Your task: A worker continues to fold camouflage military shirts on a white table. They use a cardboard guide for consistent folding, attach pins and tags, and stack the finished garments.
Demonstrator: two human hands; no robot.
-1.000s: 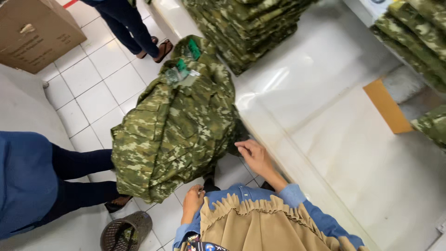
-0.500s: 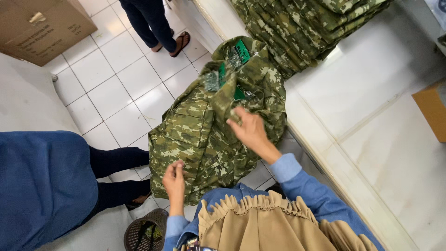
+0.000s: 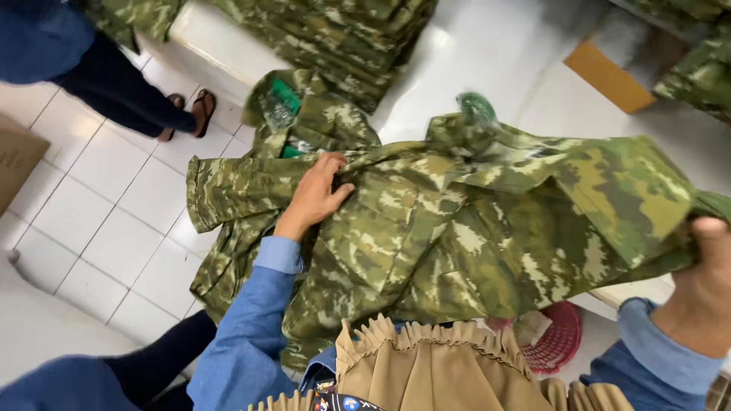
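A green camouflage jacket is stretched out in front of me above the white table. My left hand grips its fabric near the middle of the view, by the collar area. At the far right edge, my right hand is closed on the other end of the same jacket. More camouflage garments hang down behind and below it, over the tiled floor. Both my sleeves are blue.
A stack of folded camouflage garments lies on the white table, with a cardboard piece at the right. A person's legs in sandals stand at upper left. A red basket sits below the table. A brown box is at left.
The view has swung right. Both hands have taken hold of a jacket and pulled it up and across toward the table, where earlier it hung in a pile.
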